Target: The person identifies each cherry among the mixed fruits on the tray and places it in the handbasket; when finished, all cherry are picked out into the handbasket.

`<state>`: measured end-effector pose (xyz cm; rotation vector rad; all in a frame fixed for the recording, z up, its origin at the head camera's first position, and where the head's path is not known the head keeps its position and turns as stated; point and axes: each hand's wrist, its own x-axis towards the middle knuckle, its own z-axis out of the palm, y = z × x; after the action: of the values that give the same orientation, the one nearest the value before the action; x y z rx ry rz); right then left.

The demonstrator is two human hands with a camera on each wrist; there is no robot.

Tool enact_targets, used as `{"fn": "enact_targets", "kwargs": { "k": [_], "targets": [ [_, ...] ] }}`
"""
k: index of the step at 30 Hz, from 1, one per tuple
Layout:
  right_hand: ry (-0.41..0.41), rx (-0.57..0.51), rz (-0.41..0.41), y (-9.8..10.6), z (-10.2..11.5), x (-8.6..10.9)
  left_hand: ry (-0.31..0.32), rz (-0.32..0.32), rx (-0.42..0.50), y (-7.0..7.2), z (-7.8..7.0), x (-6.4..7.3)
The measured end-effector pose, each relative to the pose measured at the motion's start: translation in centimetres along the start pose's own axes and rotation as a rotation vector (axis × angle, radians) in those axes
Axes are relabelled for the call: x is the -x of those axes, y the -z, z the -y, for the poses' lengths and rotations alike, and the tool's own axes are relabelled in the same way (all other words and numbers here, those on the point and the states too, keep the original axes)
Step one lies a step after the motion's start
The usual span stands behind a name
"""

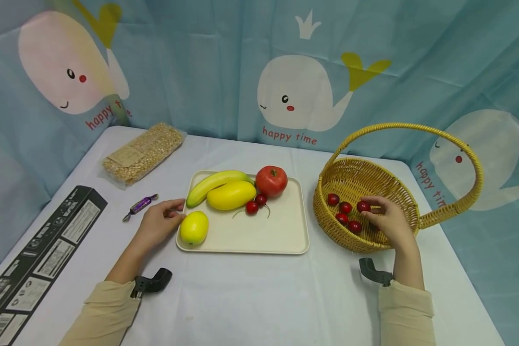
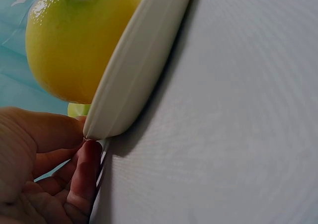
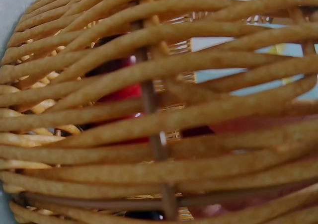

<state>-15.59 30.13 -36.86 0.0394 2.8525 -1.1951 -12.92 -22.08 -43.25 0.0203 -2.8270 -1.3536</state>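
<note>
At the cream tray's (image 1: 259, 240) left edge, my left hand (image 1: 157, 222) pinches the rim between thumb and fingers, beside a lemon (image 1: 194, 228). The left wrist view shows the thumb tip (image 2: 74, 132) on the rim and a finger just under it. Over on the right, my right hand (image 1: 389, 218) reaches into a woven basket (image 1: 328, 230) and holds a dark red cherry (image 1: 363, 206) with its fingertips. Several more cherries (image 1: 354, 227) lie on the basket floor. In the right wrist view the basket's weave (image 3: 99, 159) covers most of the hand.
The tray also bears a banana (image 1: 216, 182), a mango (image 1: 231, 195), a red pomegranate-like fruit (image 1: 271, 181) and two stemmed cherries (image 1: 252, 207). Left of it lie a purple-wrapped candy (image 1: 140, 205), a bagged grain pack (image 1: 144, 151) and a long black box (image 1: 43, 250). The basket's handle (image 1: 471, 158) arches high.
</note>
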Motion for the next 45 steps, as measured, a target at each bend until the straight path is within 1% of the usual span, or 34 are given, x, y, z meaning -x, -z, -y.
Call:
{"fn": "enact_targets", "kwargs": {
  "k": [3,9,15,20,23,25,29,31,33,40,42,45],
  "targets": [
    [-0.001,0.019,0.022,0.0,0.1,-0.1,-0.008,-0.005,0.001,0.1,0.0,0.0],
    [0.010,0.038,0.041,0.0,0.4,0.0,-0.016,-0.011,0.005,0.2,0.1,0.0],
    [0.017,0.035,0.033,-0.1,0.4,0.0,-0.012,-0.009,0.002,0.3,0.0,0.0],
    [0.017,0.015,0.010,-0.1,0.5,0.1,-0.029,-0.013,0.001,0.4,-0.1,0.1],
    [0.025,0.005,-0.029,-0.2,0.8,0.2,-0.032,-0.013,0.002,0.4,-0.2,0.1],
    [0.048,0.010,-0.070,-0.2,1.1,0.3,-0.030,-0.012,0.002,0.4,-0.3,0.1],
    [0.122,0.011,-0.150,-0.7,2.7,0.7,-0.032,-0.009,0.004,0.4,-0.3,0.1],
    [0.168,-0.010,-0.178,-1.1,3.8,0.9,-0.036,-0.008,0.005,0.4,-0.3,0.1],
    [0.220,-0.046,-0.185,-1.6,4.9,1.1,-0.039,-0.010,0.004,0.4,-0.2,0.0],
    [0.370,-0.176,-0.138,-4.3,8.8,1.1,-0.036,-0.010,0.000,0.2,0.0,0.0],
    [0.400,-0.200,-0.122,-5.2,9.9,0.9,-0.031,-0.007,0.002,0.2,0.1,-0.1],
    [0.429,-0.201,-0.087,-6.9,11.5,0.6,-0.027,-0.005,0.007,0.0,0.2,-0.1]
  ]
}}
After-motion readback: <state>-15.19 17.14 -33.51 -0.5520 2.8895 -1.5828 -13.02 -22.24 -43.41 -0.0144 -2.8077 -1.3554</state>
